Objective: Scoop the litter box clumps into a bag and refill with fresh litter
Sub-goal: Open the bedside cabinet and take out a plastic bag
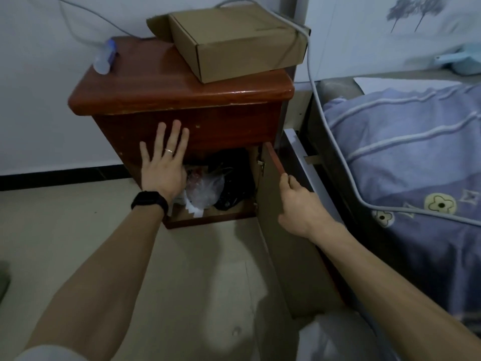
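- Bedroom corner: pale tiled floor (195, 282), white wall (39, 100) with dark skirting, and a bed (403, 152) with a purple striped cover at right.
- Red-brown nightstand (182, 100) with its door (281, 230) swung open. The cardboard box (234, 43) on top bears a faint mark, too blurred to read.
- A clear plastic bag (205, 186) and a black bag (234, 183) lie inside the lower compartment.
- The left hand (162, 165) lies flat on the nightstand front, fingers spread.
- The right hand (299, 204) grips the door's upper edge.

We count: one wooden cabinet (179, 100), one open door (286, 243), one cardboard box (234, 45), one plastic bottle (104, 58). Two bags in the cabinet: one clear bag (207, 187), one black bag (235, 175). Two hands in view: left hand (162, 162), right hand (299, 204). One ring (168, 151), one wristband (149, 203), one bed (403, 152).
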`<state>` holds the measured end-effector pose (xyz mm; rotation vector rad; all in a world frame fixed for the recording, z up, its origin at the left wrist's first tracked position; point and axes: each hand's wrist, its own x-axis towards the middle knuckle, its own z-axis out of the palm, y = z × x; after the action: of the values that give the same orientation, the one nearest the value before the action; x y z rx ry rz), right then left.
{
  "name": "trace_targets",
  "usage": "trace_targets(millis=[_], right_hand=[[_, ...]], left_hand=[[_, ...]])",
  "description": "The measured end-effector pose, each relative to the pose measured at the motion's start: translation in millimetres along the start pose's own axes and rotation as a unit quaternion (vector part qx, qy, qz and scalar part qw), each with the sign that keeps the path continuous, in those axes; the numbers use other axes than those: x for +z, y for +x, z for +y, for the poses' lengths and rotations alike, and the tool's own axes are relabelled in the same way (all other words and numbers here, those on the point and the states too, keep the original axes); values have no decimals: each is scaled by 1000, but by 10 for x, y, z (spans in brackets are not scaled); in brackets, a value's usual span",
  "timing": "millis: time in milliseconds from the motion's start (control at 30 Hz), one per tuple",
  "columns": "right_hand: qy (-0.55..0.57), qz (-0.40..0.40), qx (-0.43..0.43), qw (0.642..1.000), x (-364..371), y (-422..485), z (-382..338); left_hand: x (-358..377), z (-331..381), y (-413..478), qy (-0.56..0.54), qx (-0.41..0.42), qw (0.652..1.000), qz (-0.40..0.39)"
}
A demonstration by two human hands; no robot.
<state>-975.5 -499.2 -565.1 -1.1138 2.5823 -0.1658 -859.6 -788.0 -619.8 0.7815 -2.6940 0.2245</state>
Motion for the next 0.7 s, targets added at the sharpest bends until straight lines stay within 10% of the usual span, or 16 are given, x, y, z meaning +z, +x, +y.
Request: trace_targets(millis=[467, 700], right_hand=[[-131, 177, 23, 975, 343, -108, 28], [28, 112, -71, 991, 839, -70, -389]], left_hand=[[-142, 293, -79, -44, -49, 998, -11], [-69, 249, -492, -123, -80, 984, -103]])
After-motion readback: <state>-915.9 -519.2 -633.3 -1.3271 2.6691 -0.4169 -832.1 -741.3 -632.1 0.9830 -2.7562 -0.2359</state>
